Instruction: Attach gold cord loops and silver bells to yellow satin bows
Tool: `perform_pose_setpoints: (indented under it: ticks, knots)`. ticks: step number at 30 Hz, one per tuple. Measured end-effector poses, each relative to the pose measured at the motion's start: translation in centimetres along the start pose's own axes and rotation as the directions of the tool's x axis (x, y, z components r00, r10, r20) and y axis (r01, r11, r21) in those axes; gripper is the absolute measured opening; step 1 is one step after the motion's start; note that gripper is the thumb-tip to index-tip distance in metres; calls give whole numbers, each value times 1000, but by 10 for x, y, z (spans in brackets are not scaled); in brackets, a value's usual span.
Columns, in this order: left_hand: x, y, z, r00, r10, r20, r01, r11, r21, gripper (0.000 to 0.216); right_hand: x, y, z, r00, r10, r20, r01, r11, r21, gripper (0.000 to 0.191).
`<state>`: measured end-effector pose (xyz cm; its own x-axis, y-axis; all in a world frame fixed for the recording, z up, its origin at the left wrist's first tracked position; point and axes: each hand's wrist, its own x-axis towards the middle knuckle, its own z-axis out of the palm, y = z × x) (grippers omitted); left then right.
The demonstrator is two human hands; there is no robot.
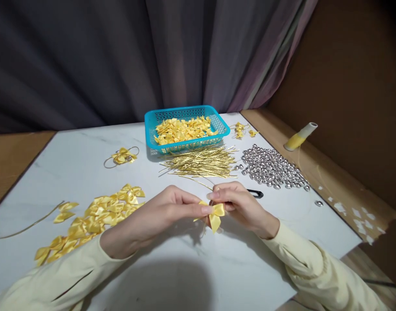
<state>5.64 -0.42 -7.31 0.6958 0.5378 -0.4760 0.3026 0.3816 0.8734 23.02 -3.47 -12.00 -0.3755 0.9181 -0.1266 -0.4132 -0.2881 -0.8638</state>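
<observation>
The left hand (pixel 159 216) and the right hand (pixel 241 205) meet over the white bench (pixel 185 268), in front of the blue basket (pixel 152 119). The fingers of both hands pinch one yellow bow (pixel 216 212) (its knot is hidden under them). Gold wires (pixel 201 162) lie just before the basket, silver beads (pixel 272 168) to its right, and loose bows (pixel 97 216) to its front-left.

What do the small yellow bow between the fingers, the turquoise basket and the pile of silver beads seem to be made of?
The small yellow bow looks like satin ribbon: soft sheen, folded loops. The turquoise lattice basket is probably moulded plastic: even colour, regular perforated walls. The pile of silver beads could be metal or metal-coated plastic: bright mirror-like glints; I cannot tell which.
</observation>
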Motion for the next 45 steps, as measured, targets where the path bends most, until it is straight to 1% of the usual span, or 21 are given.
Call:
perform_pose_setpoints:
  ticks: [6,12,18,21,25,27,29,32,37,45]
  knots:
    - [0,-1,-1,999,16,32,-16,1000,3,19,-1,1,0,1000,-6,-28,6,1000,6,28]
    - [-3,3,1,1000,28,-13,-27,999,43,24,0,2,0,999,-7,-38,7,1000,0,28]
    - [-3,2,1,999,49,-2,-48,996,73,23,0,3,-3,1000,-19,-24,19,1000,-18,31]
    - [-4,4,1,998,59,28,-61,995,78,22,0,5,-5,1000,-19,19,20,999,-36,34]
    - [-6,5,2,996,52,71,-57,996,72,19,-1,9,-6,990,33,134,-25,998,-63,35]
    - [-6,3,3,996,58,69,-63,995,77,20,-1,11,-5,984,53,170,-44,997,-57,36]
    - [-6,1,4,996,63,60,-68,994,86,20,-1,13,-4,981,65,181,-59,998,-37,35]
    - [-6,0,4,995,73,63,-78,993,83,20,-1,17,-3,983,75,166,-75,997,-6,36]
    - [-5,1,3,997,49,67,-56,993,105,19,-3,17,-1,990,78,114,-81,996,22,36]
    - [-2,-1,3,995,61,74,-68,994,90,18,-5,14,-1,993,50,107,-51,999,9,35]
